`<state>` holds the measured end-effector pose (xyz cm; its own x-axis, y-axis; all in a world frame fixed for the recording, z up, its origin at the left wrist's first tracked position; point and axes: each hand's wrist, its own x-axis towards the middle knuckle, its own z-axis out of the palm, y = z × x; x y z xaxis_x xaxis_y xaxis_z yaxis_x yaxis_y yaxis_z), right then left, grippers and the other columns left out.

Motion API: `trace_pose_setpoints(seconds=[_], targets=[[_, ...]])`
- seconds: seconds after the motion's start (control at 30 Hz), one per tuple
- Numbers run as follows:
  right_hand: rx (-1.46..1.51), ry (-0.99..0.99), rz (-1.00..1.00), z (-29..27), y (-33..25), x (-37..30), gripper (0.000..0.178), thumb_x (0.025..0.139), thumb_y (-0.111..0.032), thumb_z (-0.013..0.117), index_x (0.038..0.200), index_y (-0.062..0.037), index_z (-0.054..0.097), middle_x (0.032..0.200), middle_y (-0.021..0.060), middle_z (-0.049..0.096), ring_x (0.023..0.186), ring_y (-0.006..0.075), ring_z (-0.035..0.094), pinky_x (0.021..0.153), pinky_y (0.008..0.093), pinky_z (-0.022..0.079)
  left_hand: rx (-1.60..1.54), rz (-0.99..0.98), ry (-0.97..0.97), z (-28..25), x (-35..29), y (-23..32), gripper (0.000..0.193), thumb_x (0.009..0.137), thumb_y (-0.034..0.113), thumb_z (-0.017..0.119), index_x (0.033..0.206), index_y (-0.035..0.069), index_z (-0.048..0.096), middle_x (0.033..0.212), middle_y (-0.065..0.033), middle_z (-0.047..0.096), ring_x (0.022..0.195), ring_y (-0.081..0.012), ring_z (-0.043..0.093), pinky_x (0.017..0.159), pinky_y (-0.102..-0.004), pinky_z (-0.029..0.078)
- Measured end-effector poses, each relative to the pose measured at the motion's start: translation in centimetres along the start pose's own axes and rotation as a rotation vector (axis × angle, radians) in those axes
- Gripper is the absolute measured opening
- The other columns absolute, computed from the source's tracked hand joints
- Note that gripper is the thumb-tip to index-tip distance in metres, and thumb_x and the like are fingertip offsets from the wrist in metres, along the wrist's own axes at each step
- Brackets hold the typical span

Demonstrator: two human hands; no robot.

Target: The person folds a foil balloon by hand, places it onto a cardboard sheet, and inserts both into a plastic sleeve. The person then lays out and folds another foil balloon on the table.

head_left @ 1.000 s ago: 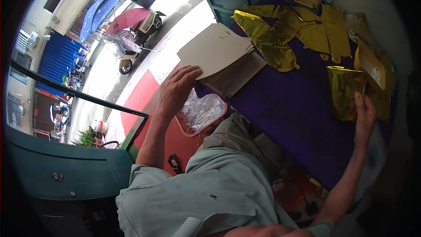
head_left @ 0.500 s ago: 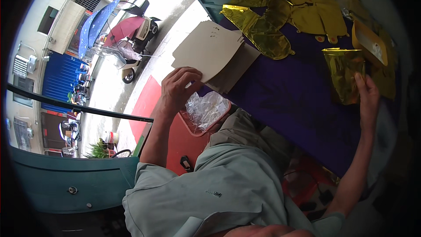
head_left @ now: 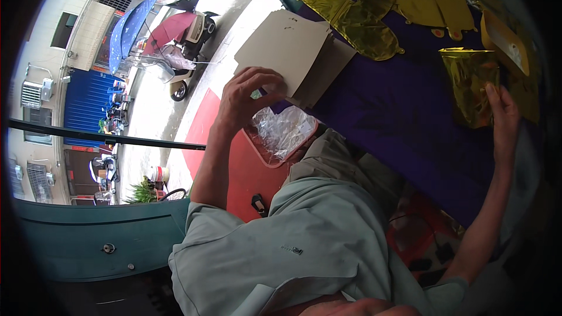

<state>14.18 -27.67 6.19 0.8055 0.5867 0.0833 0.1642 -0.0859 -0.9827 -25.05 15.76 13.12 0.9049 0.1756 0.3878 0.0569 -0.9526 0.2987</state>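
Observation:
At the near left corner of a stack of pale cardboard sheets point(head_left: 284, 44), my left hand point(head_left: 252, 96) is closed with curled fingers. It grips the edge of the top sheet, though the fingertips are partly hidden. On the right, my right hand point(head_left: 503, 114) pinches a folded gold foil piece point(head_left: 468, 85) by its side, thumb in front. This foil looks like a flat, uninflated balloon. Beyond it, more flat gold foil balloons point(head_left: 366, 20) lie spread over the dark purple cloth point(head_left: 398, 105). Close to the held foil is a yellow frame-shaped piece point(head_left: 497, 35) with a pale middle.
Below the table edge, crumpled clear plastic point(head_left: 281, 131) sits on a red, rimmed surface point(head_left: 237, 164). A teal panel point(head_left: 76, 234) with a round lock stands at the lower left. Outside are a parked scooter point(head_left: 181, 64), a blue umbrella point(head_left: 126, 32) and a potted plant point(head_left: 140, 192).
The view has shifted slightly, moving the table things up and right in the picture. Both hands keep their places at the cardboard stack and the gold foil.

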Motion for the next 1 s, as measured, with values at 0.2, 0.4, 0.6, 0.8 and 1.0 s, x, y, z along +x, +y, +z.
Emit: trace_pose_setpoints(seconds=[0.2,0.4,0.6,0.8,1.0], targets=[[-0.02,-0.023,-0.029,0.3,-0.3,0.0,0.027,0.116,-0.03,0.066,0.121,-0.0053,0.077,0.107,-0.0032,0.075,0.101,0.0036,0.067,0.095,0.0237,0.053,0.016,0.035,-0.05,-0.4,0.4,-0.8,0.026,0.085,0.015,0.091,0.109,0.013,0.082,0.116,-0.0029,0.081,0.109,-0.0264,0.076,0.094,-0.0404,0.062],[-0.014,-0.031,-0.019,0.6,-0.4,-0.1,0.027,0.116,-0.03,0.066,0.121,-0.0053,0.077,0.107,-0.0034,0.075,0.1,0.0034,0.067,0.095,0.0233,0.053,-0.009,0.088,-0.059,-0.6,0.7,-1.4,0.019,0.089,0.016,0.09,0.106,0.014,0.084,0.113,-0.0012,0.082,0.107,-0.0244,0.077,0.093,-0.0395,0.063],[-0.007,-0.035,-0.012,0.7,-0.5,-0.2,0.028,0.116,-0.03,0.066,0.122,-0.0053,0.077,0.106,-0.0037,0.076,0.1,0.003,0.068,0.095,0.0228,0.053,-0.028,0.08,-0.089,-0.8,1.0,-1.7,0.018,0.089,0.016,0.09,0.106,0.015,0.085,0.112,-0.0011,0.082,0.106,-0.0231,0.077,0.092,-0.0385,0.063],[0.03,-0.039,-0.02,1.3,-0.9,-0.4,0.027,0.117,-0.03,0.065,0.12,-0.0052,0.077,0.105,-0.0041,0.075,0.098,0.002,0.067,0.093,0.0223,0.053,0.065,0.115,-0.017,0.0,0.8,-1.8,0.016,0.093,0.012,0.086,0.109,0.012,0.081,0.108,-0.0038,0.081,0.103,-0.0252,0.078,0.089,-0.0397,0.063],[0.023,-0.07,-0.022,1.4,-1.0,-0.3,0.028,0.118,-0.03,0.064,0.119,-0.0048,0.076,0.104,-0.0045,0.074,0.096,0.0016,0.066,0.091,0.0222,0.053,0.127,-0.079,0.157,1.7,0.9,-0.3,0.016,0.096,0.006,0.079,0.109,0.009,0.069,0.103,-0.0076,0.079,0.098,-0.0296,0.079,0.087,-0.0404,0.063]])
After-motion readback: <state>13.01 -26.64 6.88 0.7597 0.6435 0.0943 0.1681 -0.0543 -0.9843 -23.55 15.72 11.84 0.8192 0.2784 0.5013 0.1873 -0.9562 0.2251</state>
